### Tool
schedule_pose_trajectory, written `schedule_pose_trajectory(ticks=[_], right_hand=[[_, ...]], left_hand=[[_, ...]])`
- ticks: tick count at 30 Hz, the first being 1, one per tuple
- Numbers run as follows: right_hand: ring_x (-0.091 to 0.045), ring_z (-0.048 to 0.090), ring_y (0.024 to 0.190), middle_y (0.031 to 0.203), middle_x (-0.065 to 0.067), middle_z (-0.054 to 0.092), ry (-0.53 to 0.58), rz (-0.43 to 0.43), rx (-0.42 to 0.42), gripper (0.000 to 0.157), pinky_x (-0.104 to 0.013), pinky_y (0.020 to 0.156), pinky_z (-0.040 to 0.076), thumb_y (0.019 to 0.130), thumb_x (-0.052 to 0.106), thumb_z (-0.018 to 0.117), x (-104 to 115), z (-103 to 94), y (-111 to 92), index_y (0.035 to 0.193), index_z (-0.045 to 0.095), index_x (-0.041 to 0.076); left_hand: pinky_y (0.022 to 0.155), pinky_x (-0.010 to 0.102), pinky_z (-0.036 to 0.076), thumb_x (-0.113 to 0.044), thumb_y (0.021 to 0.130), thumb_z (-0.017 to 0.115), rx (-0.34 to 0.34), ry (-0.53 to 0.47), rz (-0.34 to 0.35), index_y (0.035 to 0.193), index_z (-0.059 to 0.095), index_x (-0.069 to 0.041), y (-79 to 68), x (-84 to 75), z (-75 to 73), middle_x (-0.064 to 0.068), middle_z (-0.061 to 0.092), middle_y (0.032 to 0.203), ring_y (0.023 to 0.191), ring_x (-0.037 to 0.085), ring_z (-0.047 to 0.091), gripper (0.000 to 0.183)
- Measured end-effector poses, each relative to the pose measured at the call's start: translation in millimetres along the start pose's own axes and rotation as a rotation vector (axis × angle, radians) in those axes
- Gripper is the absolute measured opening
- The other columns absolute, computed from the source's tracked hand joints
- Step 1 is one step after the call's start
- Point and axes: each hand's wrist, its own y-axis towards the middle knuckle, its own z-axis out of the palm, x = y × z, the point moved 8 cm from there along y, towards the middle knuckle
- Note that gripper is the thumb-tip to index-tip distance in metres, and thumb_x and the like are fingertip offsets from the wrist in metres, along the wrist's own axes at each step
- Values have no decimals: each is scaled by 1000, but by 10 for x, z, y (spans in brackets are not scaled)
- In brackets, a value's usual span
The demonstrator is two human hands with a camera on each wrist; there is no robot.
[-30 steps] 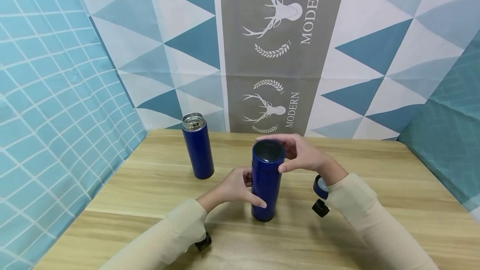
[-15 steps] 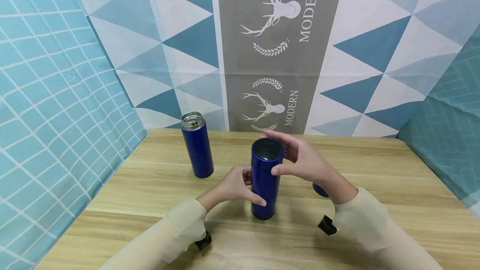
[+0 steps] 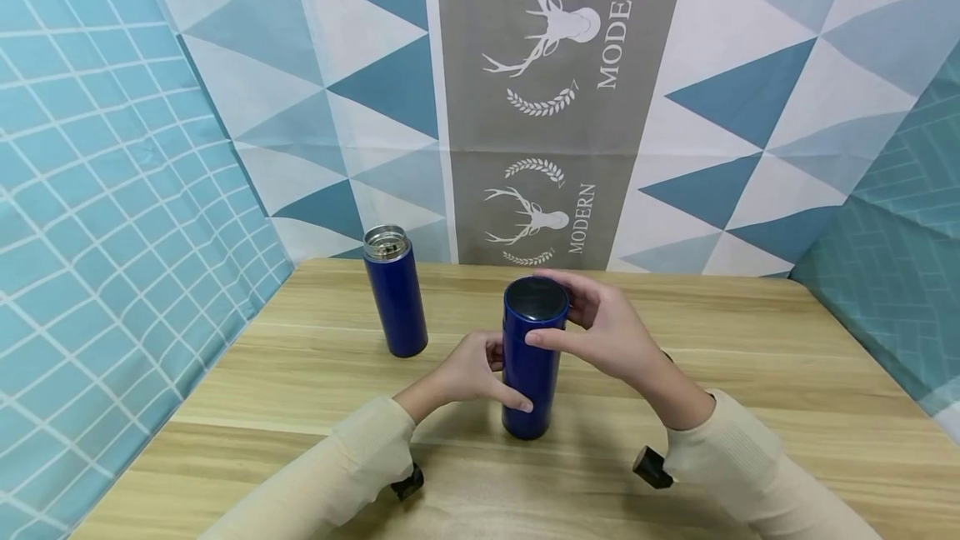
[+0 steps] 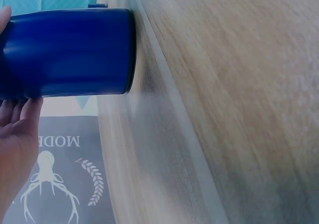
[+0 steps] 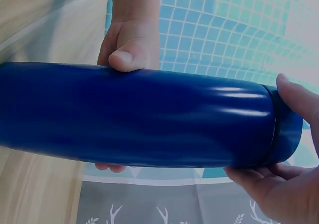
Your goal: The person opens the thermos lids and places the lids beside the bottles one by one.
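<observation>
A dark blue thermos flask stands upright on the table, with a blue lid that has a black top on its upper end. My left hand grips the body at mid-height, thumb across the front. Around the lid curls my right hand, its thumb on the near side and its fingers behind. In the right wrist view a thin dark seam shows between the flask body and the lid. The left wrist view shows the flask's lower part, base towards the wooden surface.
A second blue flask, lidless with a bare steel mouth, stands to the left near the back. Patterned cloth hangs behind the wooden table. Black devices sit below both wrists.
My right thumb has moved left along the near side of the lid as the hand turned. The right forearm now hides most of the loose blue lid behind it. The left hand keeps its place.
</observation>
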Motion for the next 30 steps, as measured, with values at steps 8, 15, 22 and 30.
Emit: schedule_pose_trajectory(ticks=[8,15,22,30], right_hand=[[-38,62,114,131,-22,59,6,-46,65,63,-38,98,53,78,8,79,-3,0,33,134,52,2],[-38,62,114,131,-22,59,-14,-72,138,63,-42,98,53,79,9,78,-22,-7,83,135,51,2],[-46,59,115,133,-29,55,37,-113,216,62,-47,98,51,81,8,76,-45,-13,136,136,48,-3],[-41,61,112,131,-32,55,60,-157,309,65,-41,96,54,81,7,76,-47,-17,180,136,45,-7]], left_hand=[[90,24,56,-2,64,85,4,0,6,117,63,0,-2,10,3,18,70,114,96,9,69,57],[91,25,56,-2,65,85,7,-5,4,118,63,-1,-3,27,-3,18,70,115,97,9,69,58],[92,25,56,-4,66,84,14,5,12,120,62,-2,-7,27,-6,17,70,115,98,10,69,58],[92,25,56,-5,67,84,14,16,19,121,62,-3,-13,19,-3,17,70,116,99,12,69,58]])
